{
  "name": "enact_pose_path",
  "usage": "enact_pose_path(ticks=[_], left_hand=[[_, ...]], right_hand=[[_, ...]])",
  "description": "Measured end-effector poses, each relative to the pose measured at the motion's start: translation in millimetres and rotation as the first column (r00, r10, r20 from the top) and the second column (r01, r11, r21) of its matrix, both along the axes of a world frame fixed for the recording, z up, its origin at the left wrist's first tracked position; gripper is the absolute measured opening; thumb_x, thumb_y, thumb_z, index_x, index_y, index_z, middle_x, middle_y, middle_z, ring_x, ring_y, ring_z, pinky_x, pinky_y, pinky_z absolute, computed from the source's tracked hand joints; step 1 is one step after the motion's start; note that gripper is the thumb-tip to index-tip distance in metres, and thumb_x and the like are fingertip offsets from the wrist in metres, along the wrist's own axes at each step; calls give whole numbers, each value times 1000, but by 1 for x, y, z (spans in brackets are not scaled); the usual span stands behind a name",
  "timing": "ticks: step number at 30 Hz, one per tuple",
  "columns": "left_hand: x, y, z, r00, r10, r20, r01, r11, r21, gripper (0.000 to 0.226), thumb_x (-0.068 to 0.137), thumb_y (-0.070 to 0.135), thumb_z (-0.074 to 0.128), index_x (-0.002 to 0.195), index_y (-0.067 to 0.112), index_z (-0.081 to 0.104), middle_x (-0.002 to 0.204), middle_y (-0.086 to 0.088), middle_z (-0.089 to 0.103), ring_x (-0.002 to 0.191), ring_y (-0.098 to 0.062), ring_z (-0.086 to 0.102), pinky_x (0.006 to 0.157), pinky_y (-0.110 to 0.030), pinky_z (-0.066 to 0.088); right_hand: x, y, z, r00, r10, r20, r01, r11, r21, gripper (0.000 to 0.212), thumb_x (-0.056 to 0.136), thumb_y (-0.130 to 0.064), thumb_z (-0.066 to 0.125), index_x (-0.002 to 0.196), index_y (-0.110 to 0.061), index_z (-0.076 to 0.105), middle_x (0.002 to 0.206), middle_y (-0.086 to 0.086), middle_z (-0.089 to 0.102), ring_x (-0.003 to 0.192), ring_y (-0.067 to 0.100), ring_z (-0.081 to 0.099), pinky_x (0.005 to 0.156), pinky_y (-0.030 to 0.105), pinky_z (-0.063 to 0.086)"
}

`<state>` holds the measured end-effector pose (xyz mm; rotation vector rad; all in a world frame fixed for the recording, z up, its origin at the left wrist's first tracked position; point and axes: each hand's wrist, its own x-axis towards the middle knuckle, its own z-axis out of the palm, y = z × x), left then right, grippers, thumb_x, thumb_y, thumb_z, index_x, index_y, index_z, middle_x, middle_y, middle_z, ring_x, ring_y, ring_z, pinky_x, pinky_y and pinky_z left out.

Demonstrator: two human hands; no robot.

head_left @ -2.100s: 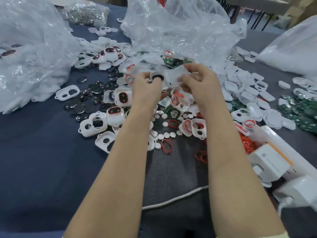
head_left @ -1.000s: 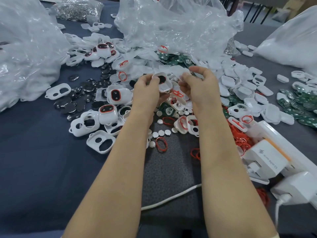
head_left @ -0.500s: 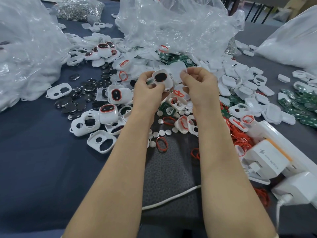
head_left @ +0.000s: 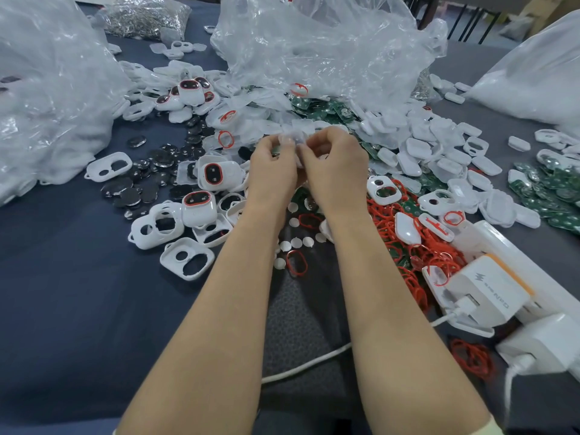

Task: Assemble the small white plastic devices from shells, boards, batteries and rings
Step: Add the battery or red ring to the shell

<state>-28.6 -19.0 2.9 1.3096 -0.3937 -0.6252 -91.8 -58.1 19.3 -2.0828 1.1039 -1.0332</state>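
My left hand (head_left: 272, 171) and my right hand (head_left: 337, 171) meet over the middle of the parts pile, fingertips pressed together round a small white device (head_left: 293, 140) that is blurred and mostly hidden by the fingers. Assembled white devices with red rings (head_left: 216, 174) lie just left of my left hand. Empty white shells (head_left: 188, 258) lie near my left forearm. Dark coin batteries (head_left: 135, 191) spread further left. Red rings (head_left: 405, 237) are heaped right of my right wrist. Green boards (head_left: 552, 196) lie at far right.
Large clear plastic bags stand at the left (head_left: 47, 89), centre back (head_left: 320, 48) and right (head_left: 539, 76). White chargers and a power strip (head_left: 489, 296) sit at the near right, with a white cable (head_left: 307, 362) running across the dark cloth between my forearms.
Both hands have come together; the device that my left hand held face-up and visible is now enclosed between the fingertips of both hands.
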Motion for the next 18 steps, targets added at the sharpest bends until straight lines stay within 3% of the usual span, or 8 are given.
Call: enact_pose_path(ticks=[4,9,12,18], left_hand=[[1,2,-1,998,-4,60,3,1000,16,20,96,9,51,116,9,55,96,-12,68,83,-20,66,79,-34,57],[-1,5,1,999,-21,27,22,999,-36,19,94,4,53,112,10,54,79,-3,67,61,-6,64,60,-21,54],[-1,6,2,999,-28,39,29,999,-23,22,94,6,56,115,9,53,80,-4,67,63,-8,64,59,-21,53],[-1,9,3,1000,-28,9,29,999,-37,22,92,7,61,113,10,53,80,-5,69,64,-7,68,58,-18,52]], right_hand=[[1,-1,0,996,-46,-74,42,998,-56,13,90,-28,62,93,-15,64,95,2,67,93,20,60,78,29,44],[0,-1,0,996,-52,-78,47,997,-63,12,91,-20,59,98,-12,63,95,5,66,92,22,59,78,31,45],[0,-2,-1,995,-48,-82,43,997,-59,10,90,-18,58,96,-12,63,96,7,66,92,23,59,80,34,46],[-2,-2,-3,999,-45,-23,43,997,-63,13,91,-23,60,100,-13,60,98,3,62,90,16,56,73,22,39]])
